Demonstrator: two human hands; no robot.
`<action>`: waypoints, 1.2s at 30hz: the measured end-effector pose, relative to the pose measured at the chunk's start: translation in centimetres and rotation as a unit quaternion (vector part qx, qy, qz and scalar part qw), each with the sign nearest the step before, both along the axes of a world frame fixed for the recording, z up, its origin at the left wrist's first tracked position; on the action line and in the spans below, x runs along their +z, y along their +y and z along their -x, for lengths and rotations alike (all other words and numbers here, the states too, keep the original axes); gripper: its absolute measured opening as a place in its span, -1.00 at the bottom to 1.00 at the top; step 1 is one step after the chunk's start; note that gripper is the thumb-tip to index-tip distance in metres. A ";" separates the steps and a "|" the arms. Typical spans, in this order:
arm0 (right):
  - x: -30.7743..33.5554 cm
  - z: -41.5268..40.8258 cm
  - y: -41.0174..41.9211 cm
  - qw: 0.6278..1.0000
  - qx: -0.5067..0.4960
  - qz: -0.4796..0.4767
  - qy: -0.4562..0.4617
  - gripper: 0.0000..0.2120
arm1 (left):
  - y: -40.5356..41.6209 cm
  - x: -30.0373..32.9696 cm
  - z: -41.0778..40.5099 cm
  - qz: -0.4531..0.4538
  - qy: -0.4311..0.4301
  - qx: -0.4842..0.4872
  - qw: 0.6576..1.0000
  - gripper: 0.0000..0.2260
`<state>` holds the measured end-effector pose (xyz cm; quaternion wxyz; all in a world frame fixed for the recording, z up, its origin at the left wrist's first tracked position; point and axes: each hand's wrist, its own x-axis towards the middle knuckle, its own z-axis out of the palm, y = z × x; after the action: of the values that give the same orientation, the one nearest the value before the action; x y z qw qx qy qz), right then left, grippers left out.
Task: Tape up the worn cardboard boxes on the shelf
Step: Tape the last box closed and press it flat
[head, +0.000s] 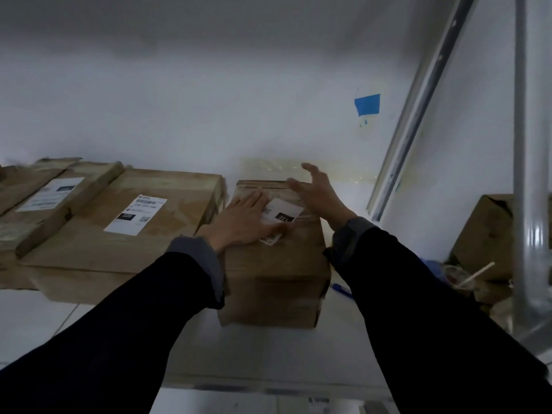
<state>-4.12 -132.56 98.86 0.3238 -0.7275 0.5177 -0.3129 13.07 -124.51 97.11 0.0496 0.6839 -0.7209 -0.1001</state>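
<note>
While we face the shelf, both our arms reach forward over it.

Small box: a brown cardboard box [277, 264] stands on the white shelf [343, 348], near the middle, its top bearing a white label [280, 218] with a black patch reading "122".

Left hand: our left hand [245, 222] lies flat on the box top, fingers straight and close together, covering the left part of the label.

Right hand: our right hand [316, 194] is raised at the far right edge of the box top, fingers spread and relaxed; we cannot tell whether it touches the box.

Tape: a glossy clear strip [307, 218] runs across the box top just right of the label; the picture is blurred there.

Large box: a flat wide box [119, 234] sits just left of the small one, with a label [136, 215] marked "220".

Far-left box: another labelled box [35, 204] lies partly under it, left edge cut off.

Right side: a crumpled box [484, 234] stands beyond a metal post [531, 174]; a blue pen-like object [340, 287] lies just right of the small box.

Wall: white, with a blue patch [367, 104].

Sleeves: dark, with grey cuffs.
</note>
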 end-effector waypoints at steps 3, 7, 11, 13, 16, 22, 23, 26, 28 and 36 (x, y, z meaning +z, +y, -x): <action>-1.3 -2.5 -0.5 0.966 0.070 0.032 0.248 -0.14 | -0.1 -0.4 -0.6 0.002 0.011 0.001 1.000 0.12; -2.6 -1.6 -1.7 0.945 0.033 0.025 0.325 -0.18 | 0.1 -0.4 -0.5 -0.010 -0.004 0.000 1.000 0.06; -1.2 1.2 -2.2 0.957 -0.064 -0.018 0.284 -0.26 | 0.1 0.4 -0.1 -0.016 -0.008 -0.011 1.000 -0.06; -1.1 1.1 -1.9 0.966 -0.069 -0.022 0.247 -0.31 | -0.1 0.8 -0.1 -0.007 -0.007 -0.035 0.999 -0.11; -2.6 0.9 -2.2 0.972 -0.033 -0.025 0.232 -0.28 | -0.6 0.6 -0.3 -0.017 -0.039 -0.096 0.994 -0.11; -2.0 1.0 0.3 0.968 -0.008 -0.009 0.251 -0.60 | -2.2 0.6 -0.9 -0.015 -0.048 -0.059 0.997 -0.43; -1.7 0.9 0.7 0.970 -0.019 -0.009 0.240 -0.57 | -2.3 0.7 -0.8 -0.017 -0.041 -0.056 0.997 -0.45; -1.6 0.8 1.1 0.977 -0.038 -0.021 0.208 -0.51 | -1.8 0.5 -0.6 -0.019 -0.012 -0.056 0.998 -0.43; -2.0 0.6 0.7 0.982 -0.059 -0.031 0.177 -0.49 | -1.3 0.3 -0.5 -0.024 0.004 -0.074 0.997 -0.42; -2.7 0.3 0.2 0.985 -0.082 -0.048 0.141 -0.46 | 2.5 0.1 0.2 -0.010 0.013 -0.127 0.992 -0.42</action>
<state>-4.41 -132.41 96.18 0.2554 -0.7029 0.6307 -0.2072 12.87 -121.99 97.19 0.0384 0.5862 -0.8001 -0.1217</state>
